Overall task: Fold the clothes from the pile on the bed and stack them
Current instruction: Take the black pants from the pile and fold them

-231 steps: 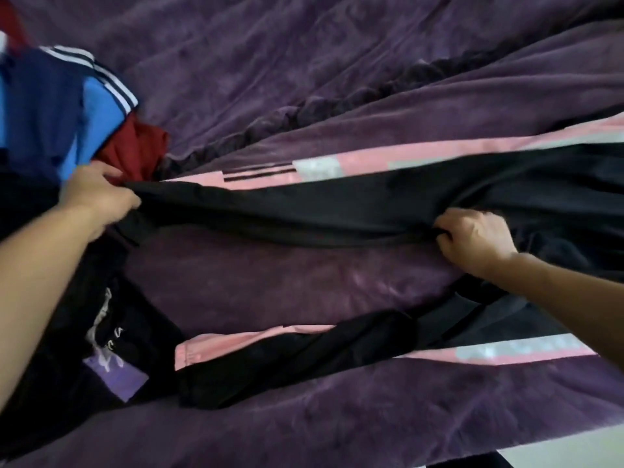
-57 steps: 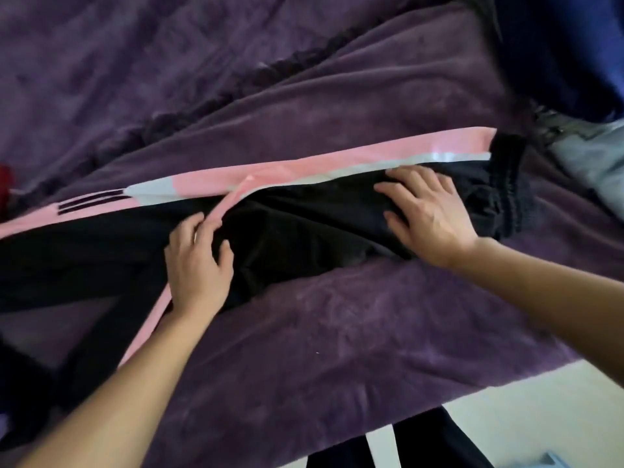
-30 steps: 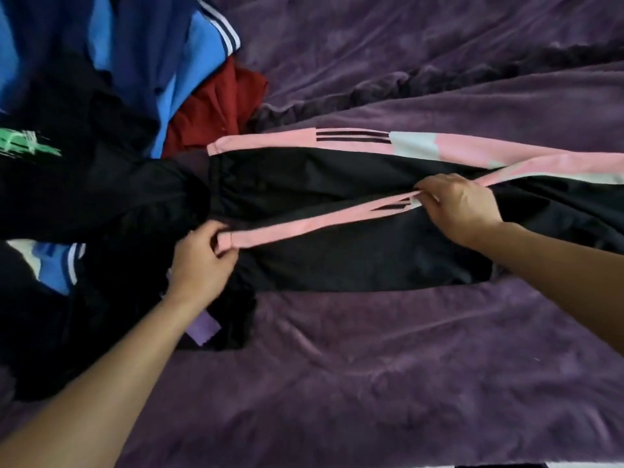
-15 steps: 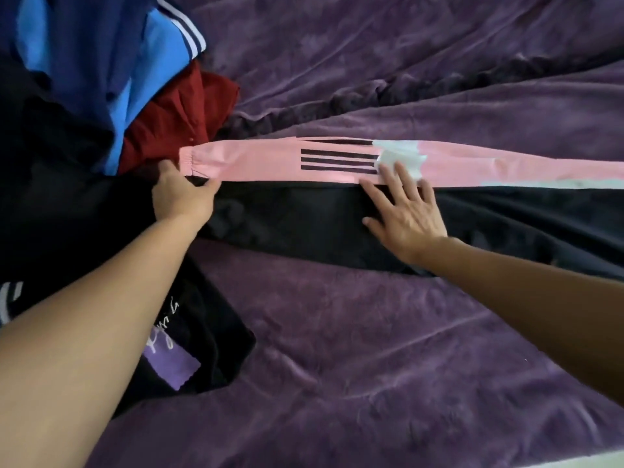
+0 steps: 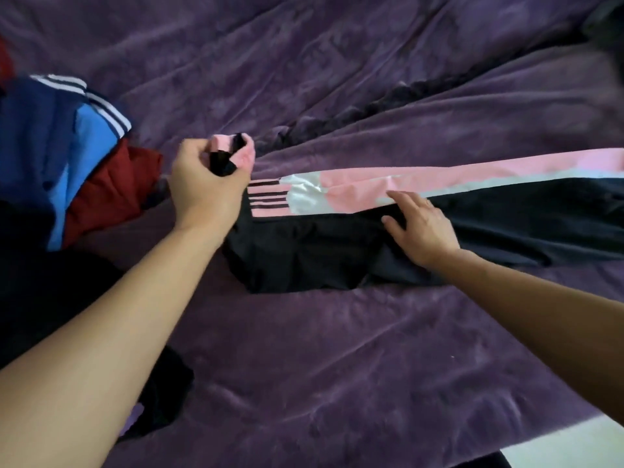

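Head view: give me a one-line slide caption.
Left hand grips the raised cuff end of black-and-pink track pants while right hand presses them flat on purple bedspread.

One camera, worn on my head, looks forward and steeply down across the bed (image 5: 337,349). It sits close: my left hand (image 5: 202,187) and right hand (image 5: 425,228) on the trousers (image 5: 304,255) fall mid-frame. The top right corner is blurred, so I can't tell how far it sees there.
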{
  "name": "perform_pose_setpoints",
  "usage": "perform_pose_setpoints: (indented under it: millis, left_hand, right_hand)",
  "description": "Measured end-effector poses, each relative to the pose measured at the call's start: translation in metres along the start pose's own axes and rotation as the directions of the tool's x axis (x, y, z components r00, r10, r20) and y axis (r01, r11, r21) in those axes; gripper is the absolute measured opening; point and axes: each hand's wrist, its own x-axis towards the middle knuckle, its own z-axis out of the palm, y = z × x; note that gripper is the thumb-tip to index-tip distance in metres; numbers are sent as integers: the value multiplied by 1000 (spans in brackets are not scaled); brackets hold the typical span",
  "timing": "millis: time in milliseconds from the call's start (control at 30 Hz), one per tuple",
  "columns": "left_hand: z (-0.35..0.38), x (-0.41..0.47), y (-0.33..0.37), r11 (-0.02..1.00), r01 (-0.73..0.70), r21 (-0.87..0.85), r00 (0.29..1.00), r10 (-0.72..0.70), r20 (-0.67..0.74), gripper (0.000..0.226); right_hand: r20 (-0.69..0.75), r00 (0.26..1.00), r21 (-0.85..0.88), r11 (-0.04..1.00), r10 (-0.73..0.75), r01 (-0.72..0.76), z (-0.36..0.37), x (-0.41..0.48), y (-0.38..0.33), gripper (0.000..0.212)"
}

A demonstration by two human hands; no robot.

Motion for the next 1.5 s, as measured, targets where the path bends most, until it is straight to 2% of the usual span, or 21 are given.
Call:
perform_pose_setpoints:
  millis: [133, 233, 333, 400, 467, 500, 533, 567, 633, 700, 767, 867, 967, 1033, 1100, 1167, 1300, 1333, 1400, 1500]
  left_hand:
    - [92, -75, 68, 999, -53, -10, 985, 54, 163, 29]
    - [168, -125, 99, 995, -55, 82, 952, 27, 305, 32]
    - [239, -165, 114, 982, -34, 184, 906, -48, 421, 35]
    - [276, -186, 114, 987, 42, 157, 850, -118, 513, 35]
    - [298, -200, 108, 987, 110, 117, 816, -156, 556, 26]
    - [301, -204, 103, 987, 58, 151, 836, -131, 533, 23]
    - [301, -206, 97, 974, -60, 219, 874, -56, 483, 22]
    - [298, -206, 89, 933, -206, 296, 898, 60, 436, 24]
    - [287, -204, 73, 780, -464, 421, 855, 269, 443, 37]
    - [279, -204, 60, 616, -599, 511, 775, 288, 562, 61]
    - [283, -206, 54, 539, -621, 570, 755, 212, 621, 82]
    - [310, -214, 65, 518, -648, 559, 734, 229, 639, 92]
    - [332, -215, 68, 395, -700, 595, 692, 169, 702, 84]
    - [330, -201, 60, 351, -668, 656, 721, 89, 687, 83]
    - [321, -185, 51, 364, -625, 691, 754, 51, 655, 85]
    - [314, -179, 50, 431, -606, 669, 752, 34, 658, 81]
    - [306, -188, 71, 708, -573, 413, 667, 110, 737, 67]
    - [300, -186, 76, 774, -526, 352, 684, 140, 716, 63]
    - [275, -172, 78, 864, -423, 274, 779, 193, 596, 55]
    - [215, -137, 58, 874, -336, 351, 896, 181, 405, 44]
  right_hand:
    - [-114, 976, 138, 976, 186, -170, -64, -19, 91, 42]
    - [-180, 939, 198, 946, 292, -256, -106, -32, 157, 37]
    - [-222, 906, 148, 931, 359, -333, -135, -41, 218, 38]
    - [-241, 894, 45, 924, 378, -379, -146, -46, 255, 42]
    - [-228, 864, 35, 891, 449, -453, -153, -48, 286, 50]
    - [-210, 844, 65, 868, 494, -493, -155, -48, 298, 56]
    - [-180, 820, 112, 840, 542, -531, -155, -47, 308, 62]
    - [-139, 796, 179, 805, 589, -565, -154, -46, 315, 69]
    - [-41, 747, 345, 711, 663, -612, -149, -40, 322, 80]
    - [26, 712, 435, 633, 702, -641, -144, -33, 326, 85]
    - [95, 681, 495, 559, 726, -665, -143, -27, 330, 77]
    - [227, 659, 628, 409, 717, -662, -143, -29, 336, 45]
    - [161, 667, 571, 483, 727, -664, -143, -33, 341, 37]
    - [88, 666, 520, 536, 741, -665, -145, -34, 346, 39]
    - [58, 664, 508, 550, 746, -663, -147, -37, 347, 40]
    - [71, 659, 535, 529, 749, -659, -151, -39, 343, 40]
    - [215, 641, 683, 356, 736, -638, -182, -46, 311, 33]
    - [272, 648, 718, 299, 711, -629, -195, -48, 299, 33]
    - [347, 705, 798, 201, 618, -568, -223, -48, 267, 39]
    - [345, 845, 887, 153, 408, -436, -258, -43, 199, 39]
